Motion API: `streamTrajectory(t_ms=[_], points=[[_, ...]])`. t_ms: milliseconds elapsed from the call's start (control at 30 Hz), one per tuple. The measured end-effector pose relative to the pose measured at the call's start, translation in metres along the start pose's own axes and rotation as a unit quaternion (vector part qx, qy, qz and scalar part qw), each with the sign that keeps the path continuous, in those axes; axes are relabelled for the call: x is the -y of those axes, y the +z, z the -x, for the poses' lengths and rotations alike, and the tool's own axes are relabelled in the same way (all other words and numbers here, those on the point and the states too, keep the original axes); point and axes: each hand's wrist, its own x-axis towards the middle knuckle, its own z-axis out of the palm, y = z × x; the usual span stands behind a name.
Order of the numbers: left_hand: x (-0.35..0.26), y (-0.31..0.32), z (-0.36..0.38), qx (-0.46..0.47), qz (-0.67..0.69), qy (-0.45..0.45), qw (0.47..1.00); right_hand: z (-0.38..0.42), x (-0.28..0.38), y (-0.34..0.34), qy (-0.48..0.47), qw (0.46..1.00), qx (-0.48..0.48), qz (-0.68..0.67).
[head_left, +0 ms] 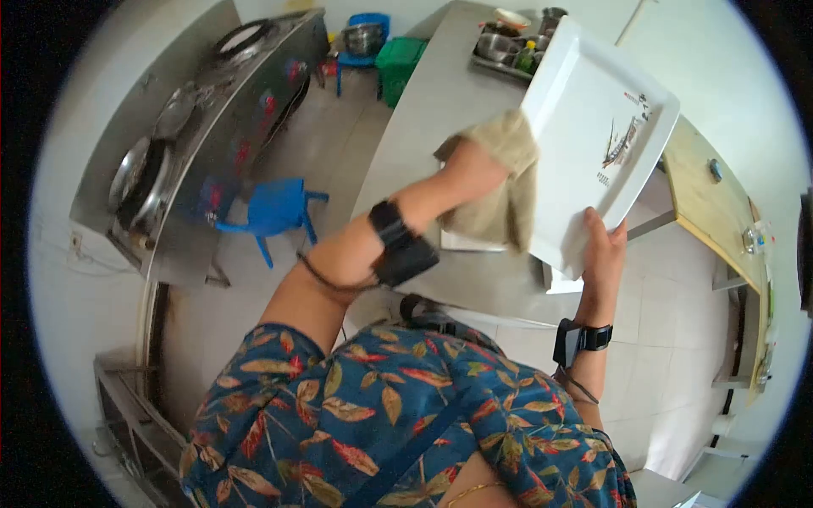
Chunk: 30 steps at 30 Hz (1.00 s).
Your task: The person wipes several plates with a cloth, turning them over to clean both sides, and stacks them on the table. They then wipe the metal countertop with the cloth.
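My right hand (pixel 603 245) grips the lower corner of a large white rectangular tray (pixel 576 127), thumb on its inner face. The tray is held up at a tilt above the table, and dark printed marks show on its right part. My left hand (pixel 476 172) holds a brown cloth (pixel 500 207) against or very near the tray's left rim; contact is hard to tell. The cloth hides most of my left fingers. Below it, a white edge (pixel 481 245) of something on the table peeks out, mostly covered.
A long steel table (pixel 415 144) runs away from me, with a tray of metal pots and a green bottle (pixel 527 57) at its far end. A stove counter with woks (pixel 135 182) stands left, near a blue stool (pixel 278 207). Right is a wooden table (pixel 707 199).
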Motion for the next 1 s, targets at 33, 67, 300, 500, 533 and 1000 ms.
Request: streamTrajectory(t_ms=[33,67,300,500,533,1000], points=[[0.011,0.012,-0.005,-0.003,0.094,-0.053,0.994,0.000,-0.005,0.001,0.012,1.000,0.017,0.000],[0.021,0.023,-0.010,-0.009,0.186,-0.105,0.977,0.000,-0.009,0.003,0.022,0.999,0.034,-0.002],[0.007,0.007,-0.058,0.035,0.164,-0.135,0.977,-0.020,-0.046,-0.001,0.038,0.998,0.002,-0.046],[0.027,0.029,-0.078,0.033,0.163,-0.149,0.975,-0.014,-0.034,-0.007,0.027,0.999,0.016,-0.018],[0.031,0.030,-0.081,0.009,0.171,-0.144,0.975,-0.012,-0.032,-0.008,0.026,0.999,0.021,-0.006],[0.056,0.002,-0.106,-0.046,0.418,-0.181,0.889,0.004,-0.020,-0.023,0.038,0.997,0.061,0.028]])
